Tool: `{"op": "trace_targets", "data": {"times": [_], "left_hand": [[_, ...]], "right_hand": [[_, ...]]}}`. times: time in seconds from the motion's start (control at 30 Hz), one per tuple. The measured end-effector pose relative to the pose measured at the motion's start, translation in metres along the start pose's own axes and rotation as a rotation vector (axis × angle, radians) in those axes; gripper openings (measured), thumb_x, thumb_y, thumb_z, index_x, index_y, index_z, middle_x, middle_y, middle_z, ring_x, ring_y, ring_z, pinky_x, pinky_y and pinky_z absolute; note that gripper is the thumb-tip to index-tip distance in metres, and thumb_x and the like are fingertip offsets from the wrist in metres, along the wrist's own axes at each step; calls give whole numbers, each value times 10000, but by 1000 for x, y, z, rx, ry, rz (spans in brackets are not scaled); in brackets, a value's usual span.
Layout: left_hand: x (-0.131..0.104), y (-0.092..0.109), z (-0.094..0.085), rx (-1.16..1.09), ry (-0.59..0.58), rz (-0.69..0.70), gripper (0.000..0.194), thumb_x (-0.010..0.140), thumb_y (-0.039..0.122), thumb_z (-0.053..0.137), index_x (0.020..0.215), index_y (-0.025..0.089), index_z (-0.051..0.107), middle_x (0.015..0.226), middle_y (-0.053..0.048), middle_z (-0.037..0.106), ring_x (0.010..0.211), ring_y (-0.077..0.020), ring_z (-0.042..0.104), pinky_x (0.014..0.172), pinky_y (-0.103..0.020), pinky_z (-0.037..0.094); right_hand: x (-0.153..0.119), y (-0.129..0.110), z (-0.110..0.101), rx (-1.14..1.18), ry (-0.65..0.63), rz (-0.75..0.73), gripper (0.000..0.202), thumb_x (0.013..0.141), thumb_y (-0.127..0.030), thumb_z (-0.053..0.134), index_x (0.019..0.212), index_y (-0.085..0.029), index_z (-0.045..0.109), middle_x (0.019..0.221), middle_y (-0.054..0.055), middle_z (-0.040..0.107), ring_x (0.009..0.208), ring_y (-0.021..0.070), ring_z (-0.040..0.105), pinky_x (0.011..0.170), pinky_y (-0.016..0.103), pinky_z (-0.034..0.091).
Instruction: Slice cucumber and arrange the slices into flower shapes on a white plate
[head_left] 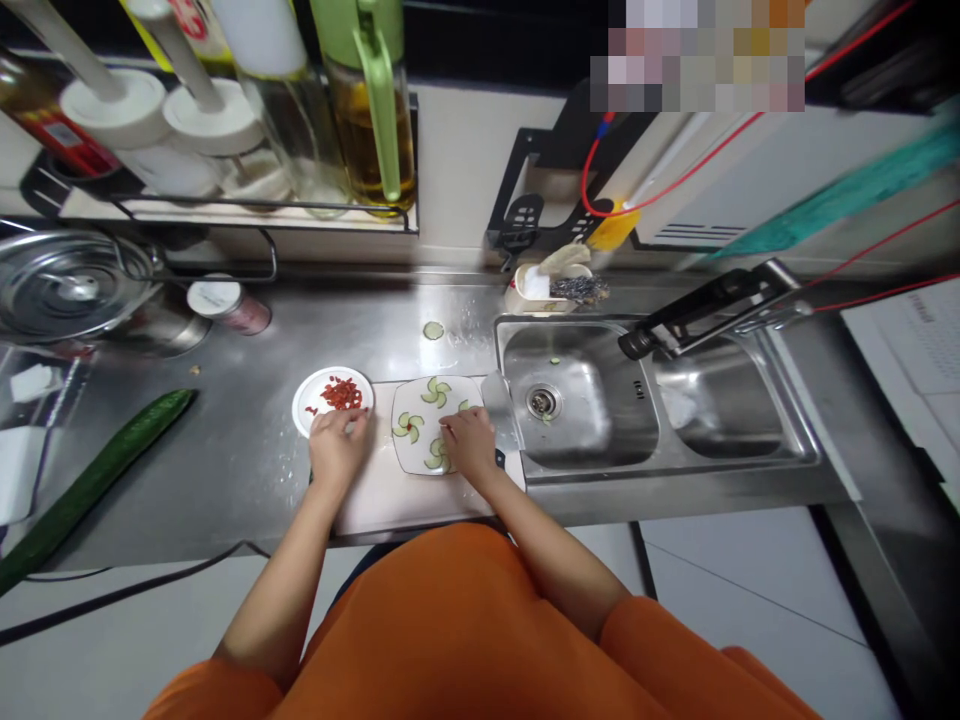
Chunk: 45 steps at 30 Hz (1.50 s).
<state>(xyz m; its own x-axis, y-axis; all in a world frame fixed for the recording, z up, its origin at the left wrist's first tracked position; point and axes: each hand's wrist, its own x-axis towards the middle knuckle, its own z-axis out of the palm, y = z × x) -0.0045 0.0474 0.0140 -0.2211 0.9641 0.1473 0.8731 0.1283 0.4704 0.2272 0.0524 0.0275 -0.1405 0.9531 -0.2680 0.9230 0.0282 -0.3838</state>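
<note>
Orange cloth shirt (457,630) fills the foreground below a grey stainless-steel desk (240,460)

Closest to my camera, the shirt spreads across the bottom of the view, a bare forearm reaching forward on each side. I see the left hand (336,455) at the near edge of a round white plate (306,393), which carries a heap of small chopped red pieces (343,394). Its thumb and forefinger are bent close to each other, but from this far off I cannot tell whether that grip is pinching anything.

Over on the right, I have the right hand (472,445) above a squarish white plate with a thin dark edge (429,422), fingertips pointing in toward its middle. I cannot tell if this grip is together or holding a piece. Pale green curved slices (434,391) lie on that plate in pinwheel shapes, partly hidden by the hand; the leftmost pinwheel has a red spot at its centre.

Under the squarish plate I make out a pale flat cutting board (382,497), with a broad grey blade (501,405) just beside the plate. One pale green round slice (433,330) lies beyond on the desk, and a long dark green cucumber (112,457) rests far left.
</note>
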Motion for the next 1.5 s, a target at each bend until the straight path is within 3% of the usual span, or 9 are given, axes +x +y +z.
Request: {"op": "trace_targets", "data": {"times": [0.2,0.37,0.57,1.5], "left_hand": [[27,53,37,-201,-229,291,204,846,296,517,850,199,697,860,-63,690,862,-206,584,864,-336,420],[46,71,62,-173,-345,367,177,830,271,540,825,195,701,825,-72,670,853,-211,563,846,-346,426],[49,72,69,-141,-392,399,195,832,249,516,799,195,700,810,-74,660,846,-205,553,835,-343,426],[48,70,76,-82,-374,365,204,834,266,520,831,181,705,819,-75,661,834,-198,558,851,-344,441]], "right_hand": [[13,2,-17,42,55,43,270,919,-297,456,1060,-265,684,1011,63,641,1033,243,398,727,330,291],[25,3,-18,12,71,24,295,932,-302,425,1102,-272,664,1052,77,618,1045,251,373,752,345,305],[33,4,-10,17,92,-17,295,923,-302,437,1133,-305,644,1062,76,613,1048,261,363,770,354,320],[41,4,5,-18,58,-5,319,934,-315,413,1185,-320,610,1083,66,620,1051,257,367,790,352,331]]}}
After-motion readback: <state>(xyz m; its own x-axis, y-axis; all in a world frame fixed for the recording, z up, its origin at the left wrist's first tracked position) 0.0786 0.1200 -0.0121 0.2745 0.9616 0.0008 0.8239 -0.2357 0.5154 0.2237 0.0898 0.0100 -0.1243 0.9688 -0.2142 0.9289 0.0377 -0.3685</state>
